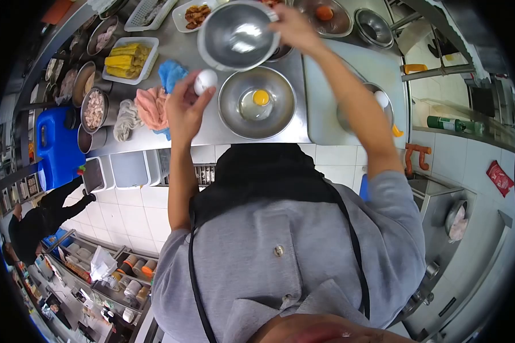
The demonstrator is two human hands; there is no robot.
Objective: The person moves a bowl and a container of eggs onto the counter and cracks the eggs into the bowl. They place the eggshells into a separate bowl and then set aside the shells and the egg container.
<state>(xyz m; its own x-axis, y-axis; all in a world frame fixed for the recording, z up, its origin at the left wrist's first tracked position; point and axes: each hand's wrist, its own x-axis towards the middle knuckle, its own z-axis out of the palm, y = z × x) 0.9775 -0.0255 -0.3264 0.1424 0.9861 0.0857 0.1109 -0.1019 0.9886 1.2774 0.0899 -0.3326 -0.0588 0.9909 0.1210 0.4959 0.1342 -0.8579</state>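
My left hand (185, 111) is closed around a white egg (205, 82), held up to the left of a steel mixing bowl (226, 117). Inside that bowl lies a raw egg, its yellow yolk (261, 98) whole in clear egg white. My right hand (296, 27) reaches to the back of the counter, its fingers on the right rim of a second steel bowl (234, 37). That bowl appears raised and overlaps the far edge of the mixing bowl in view. At the right, a metal bowl holding a white egg (381, 99) is partly hidden by my right forearm.
Cloths (152, 108) lie left of the mixing bowl, beside a white tray (149, 64) of yellow food and several metal pots of food. A pale cutting board (326, 114) covers the right side. A blue jug (57, 146) stands far left; a person (43, 220) is behind.
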